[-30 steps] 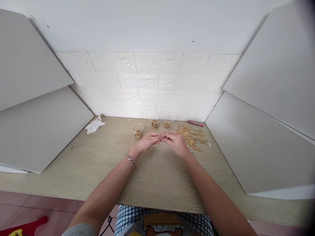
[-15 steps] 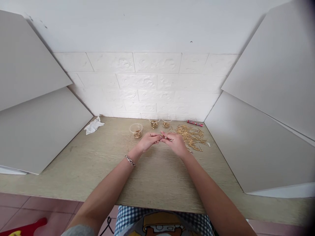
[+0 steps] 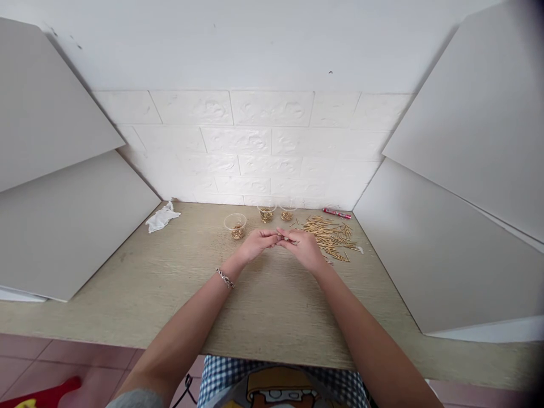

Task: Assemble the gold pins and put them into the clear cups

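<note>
My left hand and my right hand meet above the table, thumbs and fingers pinched together. A small gold-coloured metal piece shows faintly between the fingertips; its exact shape is mostly hidden. Just right of my right hand lies a spread pile of thin gold-coloured rods. Left of my left hand stands a clear plastic cup with small gold-coloured parts in it. Behind my hands are a second clear cup and a third clear cup, both holding small gold-coloured parts.
A red tube-like packet lies at the back right, and a crumpled white tissue at the back left. Pale panels enclose the wooden table on both sides. A white brick-patterned wall closes the back.
My fingertips have shifted very slightly around the small piece, which shows less than before. The cups and the rods are where they were.
</note>
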The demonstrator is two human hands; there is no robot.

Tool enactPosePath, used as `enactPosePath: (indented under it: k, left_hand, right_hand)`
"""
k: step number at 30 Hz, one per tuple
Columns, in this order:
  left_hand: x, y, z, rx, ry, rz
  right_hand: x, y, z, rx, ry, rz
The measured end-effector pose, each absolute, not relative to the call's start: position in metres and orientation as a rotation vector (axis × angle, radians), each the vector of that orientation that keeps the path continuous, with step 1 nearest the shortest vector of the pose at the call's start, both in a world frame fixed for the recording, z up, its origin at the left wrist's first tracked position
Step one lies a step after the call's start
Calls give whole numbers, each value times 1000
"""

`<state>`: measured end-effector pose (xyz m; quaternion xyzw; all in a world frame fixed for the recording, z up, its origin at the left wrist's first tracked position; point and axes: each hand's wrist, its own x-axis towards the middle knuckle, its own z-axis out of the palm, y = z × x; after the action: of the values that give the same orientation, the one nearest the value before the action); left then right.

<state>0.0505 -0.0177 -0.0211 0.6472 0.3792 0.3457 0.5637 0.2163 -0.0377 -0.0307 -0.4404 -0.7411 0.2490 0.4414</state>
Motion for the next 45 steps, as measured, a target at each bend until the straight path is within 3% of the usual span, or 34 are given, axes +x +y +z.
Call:
enactPosePath:
  k: [9, 16, 23, 32, 45]
  left_hand:
    - [50, -18, -17, 1779, 919, 701]
    - [53, -19, -21, 1872, 981, 654]
    - [54, -19, -24, 1699, 1001, 656]
    - [59, -22, -30, 683, 690, 531]
    - [61, -24, -25, 516, 697, 634]
  right_hand:
    - [219, -35, -22, -1280, -1527, 1095]
    - [220, -33, -23, -1336, -1495, 1190]
    - [220, -32, -25, -1358, -1522, 1125]
    - [225, -28, -26, -1306, -1496, 1046]
    - [220, -30, -33, -1274, -1693, 599]
